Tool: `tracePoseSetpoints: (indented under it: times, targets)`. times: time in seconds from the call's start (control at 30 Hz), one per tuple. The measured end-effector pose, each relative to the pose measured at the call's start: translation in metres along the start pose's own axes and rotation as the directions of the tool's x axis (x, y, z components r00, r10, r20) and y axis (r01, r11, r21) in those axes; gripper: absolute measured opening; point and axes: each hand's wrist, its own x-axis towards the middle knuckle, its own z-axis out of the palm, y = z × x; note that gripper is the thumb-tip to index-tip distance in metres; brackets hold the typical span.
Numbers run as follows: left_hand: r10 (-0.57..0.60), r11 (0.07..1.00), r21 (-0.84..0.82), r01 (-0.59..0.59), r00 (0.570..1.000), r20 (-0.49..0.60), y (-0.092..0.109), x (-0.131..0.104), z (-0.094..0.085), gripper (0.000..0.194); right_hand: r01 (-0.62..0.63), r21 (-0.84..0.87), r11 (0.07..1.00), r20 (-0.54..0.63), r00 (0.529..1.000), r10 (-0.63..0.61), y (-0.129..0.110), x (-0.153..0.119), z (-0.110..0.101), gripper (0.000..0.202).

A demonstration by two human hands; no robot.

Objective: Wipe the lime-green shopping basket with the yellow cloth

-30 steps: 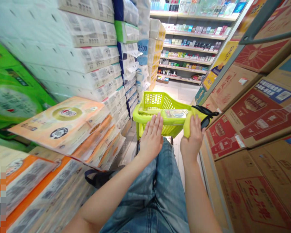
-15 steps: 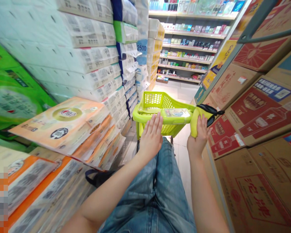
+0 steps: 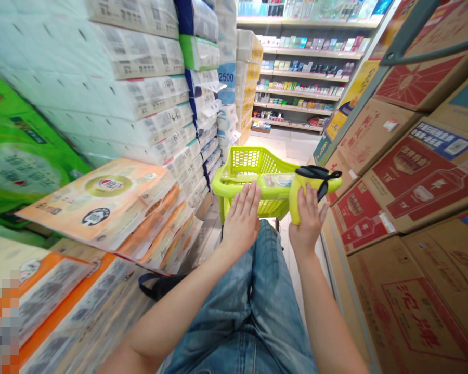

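A lime-green shopping cart with a perforated basket stands in front of my legs. My left hand lies on its handle bar with the fingers stretched out flat. On the right part of the bar, my right hand presses a yellow cloth against the handle. Black straps hang from the cloth over the bar. A label is on the middle of the handle, partly covered by the cloth.
Stacked white tissue packs rise on the left, with orange packs nearer me. Cardboard cartons line the right side. Shelves of small goods stand at the aisle's far end.
My right hand and the yellow cloth have slid left along the handle, uncovering its right end and covering part of the label. My left hand has hardly moved.
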Motion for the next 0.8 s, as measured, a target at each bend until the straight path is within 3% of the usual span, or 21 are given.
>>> tracePoseSetpoints:
  times: [0.1, 0.17, 0.23, 0.33, 0.43, 0.57, 0.73, 0.8]
  targets:
    - [-0.012, 1.000, -0.022, 0.012, 1.000, 0.002, 0.003, 0.000, 0.001, 0.080, -0.163, 0.050, 0.985, -0.105, 0.980, 0.168, 0.021, 0.006, 0.000, 0.089]
    - [-0.019, 0.999, -0.030, 0.019, 1.000, 0.000, 0.004, 0.000, 0.001, 0.080, -0.199, 0.076, 0.977, -0.126, 0.970, 0.207, 0.010, 0.006, 0.004, 0.089]
    - [-0.022, 0.999, -0.031, 0.021, 1.000, -0.001, 0.005, 0.000, 0.002, 0.079, -0.156, 0.086, 0.984, -0.101, 0.981, 0.165, -0.016, 0.000, 0.009, 0.086]
    - [-0.021, 1.000, -0.019, 0.020, 1.000, -0.005, 0.003, 0.000, 0.002, 0.077, 0.016, 0.068, 0.998, 0.006, 1.000, -0.016, -0.057, -0.012, 0.016, 0.079]
    - [-0.016, 1.000, 0.001, 0.016, 1.000, -0.001, 0.001, -0.001, 0.002, 0.074, 0.132, 0.029, 0.991, 0.082, 0.988, -0.134, -0.068, -0.021, 0.018, 0.074]
    - [0.001, 1.000, 0.007, -0.001, 1.000, 0.009, -0.001, -0.001, 0.001, 0.077, 0.179, -0.031, 0.983, 0.067, 0.982, -0.176, -0.039, -0.019, 0.011, 0.076]
    - [-0.003, 1.000, -0.004, 0.003, 1.000, 0.018, 0.000, 0.000, -0.001, 0.080, -0.019, -0.023, 1.000, -0.046, 0.999, 0.018, 0.011, 0.003, -0.001, 0.082]
    - [-0.001, 1.000, -0.008, 0.001, 1.000, 0.022, 0.000, 0.000, -0.001, 0.081, -0.048, -0.014, 0.999, -0.030, 0.998, 0.048, 0.029, 0.016, -0.010, 0.082]
